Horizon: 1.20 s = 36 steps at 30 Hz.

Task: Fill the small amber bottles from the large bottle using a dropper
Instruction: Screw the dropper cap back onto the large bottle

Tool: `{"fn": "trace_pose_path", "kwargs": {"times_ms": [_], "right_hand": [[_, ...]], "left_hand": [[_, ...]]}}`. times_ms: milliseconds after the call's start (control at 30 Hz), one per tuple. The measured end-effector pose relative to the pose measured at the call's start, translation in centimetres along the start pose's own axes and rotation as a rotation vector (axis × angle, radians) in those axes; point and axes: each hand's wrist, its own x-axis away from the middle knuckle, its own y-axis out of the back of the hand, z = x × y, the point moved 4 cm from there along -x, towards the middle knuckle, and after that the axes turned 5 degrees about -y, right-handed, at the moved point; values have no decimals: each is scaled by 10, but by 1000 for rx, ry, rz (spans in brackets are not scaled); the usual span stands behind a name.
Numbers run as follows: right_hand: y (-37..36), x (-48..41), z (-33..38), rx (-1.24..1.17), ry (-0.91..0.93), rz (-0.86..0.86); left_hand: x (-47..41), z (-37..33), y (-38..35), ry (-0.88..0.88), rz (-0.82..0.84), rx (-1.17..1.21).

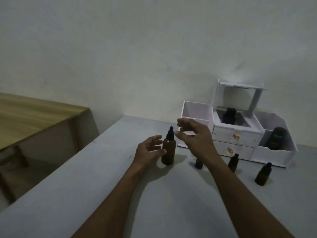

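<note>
A large amber bottle (168,150) with a black dropper cap (170,133) stands upright on the grey table (103,186). My left hand (149,152) is open just left of it, thumb almost touching its side. My right hand (195,136) hovers open to the right of the dropper cap, fingers spread, apart from it. Three small amber bottles with dark caps stand to the right: one (199,163) partly hidden behind my right wrist, one (233,163) in the middle, one (262,174) farthest right.
A white organiser (238,136) with two drawers stands at the back right against the wall; a dark bottle (229,115) sits in its top compartment and a dark jar (276,139) in its right bin. A wooden table (34,115) lies to the left, across a gap.
</note>
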Motion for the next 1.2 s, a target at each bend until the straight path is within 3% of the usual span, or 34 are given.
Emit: {"fn": "trace_pose_path", "kwargs": {"times_ms": [233,500,667,1200], "right_hand": [[-25,-8,-11,36,-17,85],[-25,-5,-12,8,-41,-7],[-28,-1,-7,-25,-44,-64],[-28,-1,-8,-14,-19,-51]], "left_hand": [[4,-1,-6,-3,132,-1],[6,-2,-6,-14,120,-54],[8,3,-7,28,128,32],[2,5,-5,-37,125,-52]]}}
